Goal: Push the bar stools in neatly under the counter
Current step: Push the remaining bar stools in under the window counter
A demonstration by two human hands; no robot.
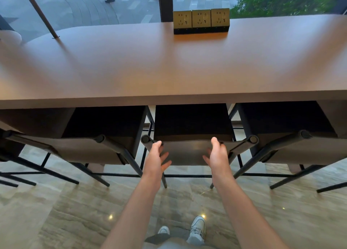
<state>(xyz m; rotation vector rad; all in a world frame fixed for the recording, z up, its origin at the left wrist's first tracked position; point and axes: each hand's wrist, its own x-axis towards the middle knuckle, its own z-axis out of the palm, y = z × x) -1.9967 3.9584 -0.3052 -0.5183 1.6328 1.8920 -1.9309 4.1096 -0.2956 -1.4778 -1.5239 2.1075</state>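
Three bar stools with grey backrests and black metal frames stand along a long brown counter. The middle stool is right in front of me, its dark seat partly under the counter edge. My left hand is at the left end of its backrest, thumb on the top edge and fingers spread loosely. My right hand is at the right end, thumb over the top edge and fingers against the back. The left stool and right stool stand close on either side.
A block of three gold power sockets stands on the counter's far side by a window pillar. A thin slanted rod meets the counter at the far left. Polished stone floor lies below, with my shoes on it.
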